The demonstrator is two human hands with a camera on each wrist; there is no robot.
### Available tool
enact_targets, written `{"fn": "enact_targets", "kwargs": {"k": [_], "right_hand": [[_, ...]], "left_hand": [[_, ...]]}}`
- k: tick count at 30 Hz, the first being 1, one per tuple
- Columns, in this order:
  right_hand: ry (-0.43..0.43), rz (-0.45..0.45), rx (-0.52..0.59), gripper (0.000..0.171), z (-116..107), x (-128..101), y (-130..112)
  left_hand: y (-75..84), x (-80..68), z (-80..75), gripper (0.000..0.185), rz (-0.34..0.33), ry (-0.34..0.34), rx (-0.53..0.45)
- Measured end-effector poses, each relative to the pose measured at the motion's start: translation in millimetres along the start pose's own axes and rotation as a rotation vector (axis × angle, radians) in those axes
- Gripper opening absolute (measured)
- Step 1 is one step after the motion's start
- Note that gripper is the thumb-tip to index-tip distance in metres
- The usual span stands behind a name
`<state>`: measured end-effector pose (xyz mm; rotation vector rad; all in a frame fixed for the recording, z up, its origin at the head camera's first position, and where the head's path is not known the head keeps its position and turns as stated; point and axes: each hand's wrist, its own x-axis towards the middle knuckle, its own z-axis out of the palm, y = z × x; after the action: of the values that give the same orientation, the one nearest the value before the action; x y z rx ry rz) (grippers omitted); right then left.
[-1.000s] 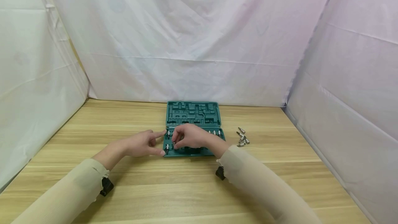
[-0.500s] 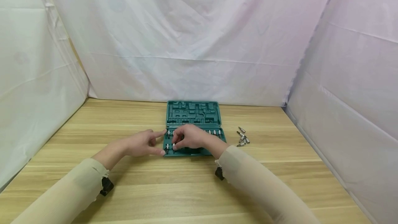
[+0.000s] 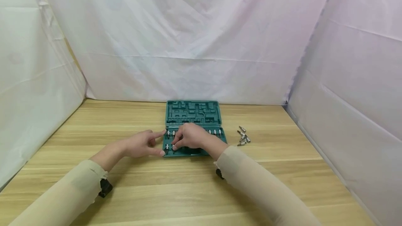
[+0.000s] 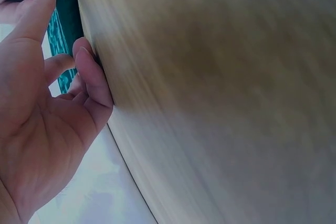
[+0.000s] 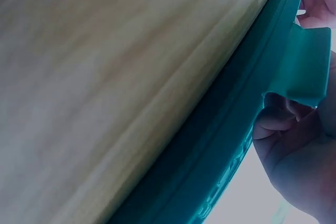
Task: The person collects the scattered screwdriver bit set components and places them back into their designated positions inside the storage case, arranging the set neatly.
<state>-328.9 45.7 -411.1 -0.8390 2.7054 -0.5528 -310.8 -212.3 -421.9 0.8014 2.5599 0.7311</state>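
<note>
A green plastic case lies open on the table, its moulded lid (image 3: 193, 111) folded back. My left hand (image 3: 142, 144) is at the case's left side, index finger straight at the far corner and thumb on the near corner. In the left wrist view that thumb presses the green case edge (image 4: 67, 9). My right hand (image 3: 193, 136) reaches over the case; its thumb and index finger pinch a small silver bit socket (image 3: 173, 148) at the second place of the front row. Another bit socket (image 3: 167, 148) sits left of it. The right hand hides the case's middle.
Several loose bit sockets (image 3: 242, 137) lie in a small heap right of the case. More bit sockets (image 3: 215, 132) stand in its back row. A latch (image 5: 304, 66) sticks out from the case front. White cloth walls (image 3: 188, 44) enclose the wooden table (image 3: 150, 191).
The head view has shifted slightly. The bit socket at my right fingertips, mostly hidden a second ago, now shows lying in the front row. My left hand keeps its place on the case.
</note>
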Motion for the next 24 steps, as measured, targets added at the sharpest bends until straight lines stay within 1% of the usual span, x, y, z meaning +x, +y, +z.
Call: {"fn": "enact_targets", "kwargs": {"k": [6, 8, 15, 18, 21, 24], "right_hand": [[-0.012, -0.017, -0.061, 0.009, -2.8, 0.0, -3.1], [-0.014, -0.025, -0.088, 0.010, -3.6, 0.4, -4.4], [-0.032, -0.046, -0.228, 0.015, -5.1, 1.4, -8.9], [-0.037, -0.053, -0.287, 0.017, -7.0, 0.8, -11.5], [-0.039, -0.082, -0.353, 0.019, -7.9, 0.4, -14.1], [-0.036, -0.139, -0.394, 0.021, -8.4, 1.0, -15.3]], "left_hand": [[0.6, -0.5, -1.8, 0.095, -0.008, -0.008, 0.001], [0.9, -0.9, -2.1, 0.094, -0.001, -0.011, 0.000], [0.1, 0.5, -2.1, 0.094, -0.007, -0.010, -0.005], [1.3, 0.8, -2.4, 0.093, 0.003, -0.009, -0.008], [1.8, 1.0, -2.6, 0.094, 0.000, -0.010, -0.015], [1.2, -0.2, -2.6, 0.095, -0.008, -0.009, -0.018]]}}
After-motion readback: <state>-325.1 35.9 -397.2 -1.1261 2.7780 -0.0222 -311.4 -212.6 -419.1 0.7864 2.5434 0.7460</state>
